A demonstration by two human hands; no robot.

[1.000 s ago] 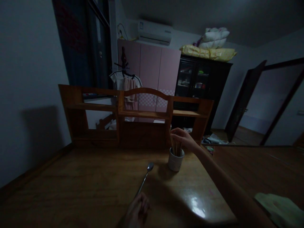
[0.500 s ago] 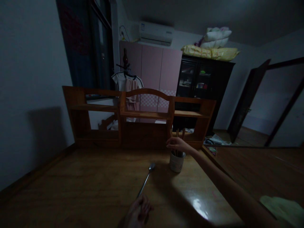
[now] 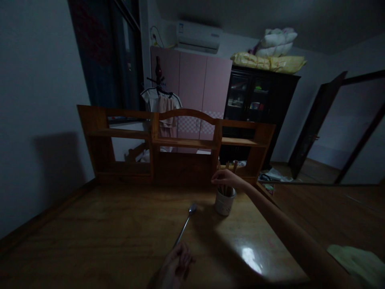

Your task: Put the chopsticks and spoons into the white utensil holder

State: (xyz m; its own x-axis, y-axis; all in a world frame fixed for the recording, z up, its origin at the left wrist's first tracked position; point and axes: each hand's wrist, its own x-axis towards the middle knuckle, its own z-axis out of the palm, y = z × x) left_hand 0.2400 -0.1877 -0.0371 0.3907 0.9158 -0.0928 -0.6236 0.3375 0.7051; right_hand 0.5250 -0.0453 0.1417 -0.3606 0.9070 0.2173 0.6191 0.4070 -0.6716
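A long-handled metal spoon (image 3: pixel 192 208) points away from me over the wooden tabletop, its bowl at the far end. My left hand (image 3: pixel 177 263) has its fingers curled round the near end of the handle. Farther off to the right stands a pale patterned utensil holder (image 3: pixel 224 204) with several chopsticks (image 3: pixel 227 165) upright in it. Just above its rim is my right hand (image 3: pixel 227 178), in front of the chopsticks. Its fingers are bent and drawn together; what they grip, if anything, is hidden.
A wooden shelf rack (image 3: pixel 183 143) closes off the back of the table (image 3: pixel 120 224). Pale green cloth (image 3: pixel 356 263) lies at the lower right. Behind the rack are a pink wardrobe (image 3: pixel 192 82), a dark cabinet (image 3: pixel 276 96) and hanging clothes (image 3: pixel 162 104).
The whole view has shifted slightly upward in the picture. My right hand stays above the holder with little change, and my left hand and the spoon keep their places.
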